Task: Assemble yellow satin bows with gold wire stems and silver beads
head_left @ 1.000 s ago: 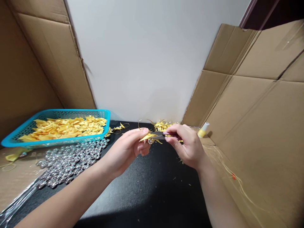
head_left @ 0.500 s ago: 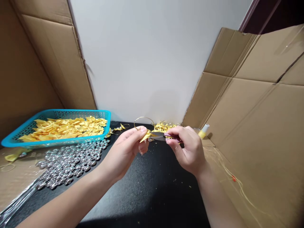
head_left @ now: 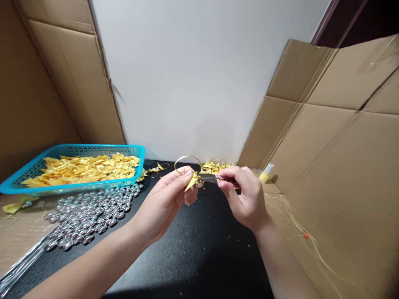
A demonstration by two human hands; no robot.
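My left hand (head_left: pixel 165 199) pinches a small yellow ribbon bow (head_left: pixel 191 181) between thumb and fingers; a thin gold string loop (head_left: pixel 186 159) arcs up from it and a tiny silver bell hangs just below. My right hand (head_left: pixel 246 195) is closed on small scissors (head_left: pixel 212 177) with a purple handle, the blades pointing left and touching the bow. Both hands hover above the black tabletop (head_left: pixel 193 245), close together at the middle.
A turquoise basket (head_left: pixel 18 187) of yellow ribbon bows (head_left: pixel 81 166) stands at left. Several silver bells (head_left: pixel 87 209) lie heaped in front of it. A pile of finished gold pieces (head_left: pixel 215 166) and a small yellow bottle (head_left: pixel 265 172) sit behind. Cardboard walls (head_left: pixel 336 158) flank both sides.
The bow has been turned in my left fingers, so the gold loop now stands higher above them. The scissors stay at the bow. Both hands shifted slightly.
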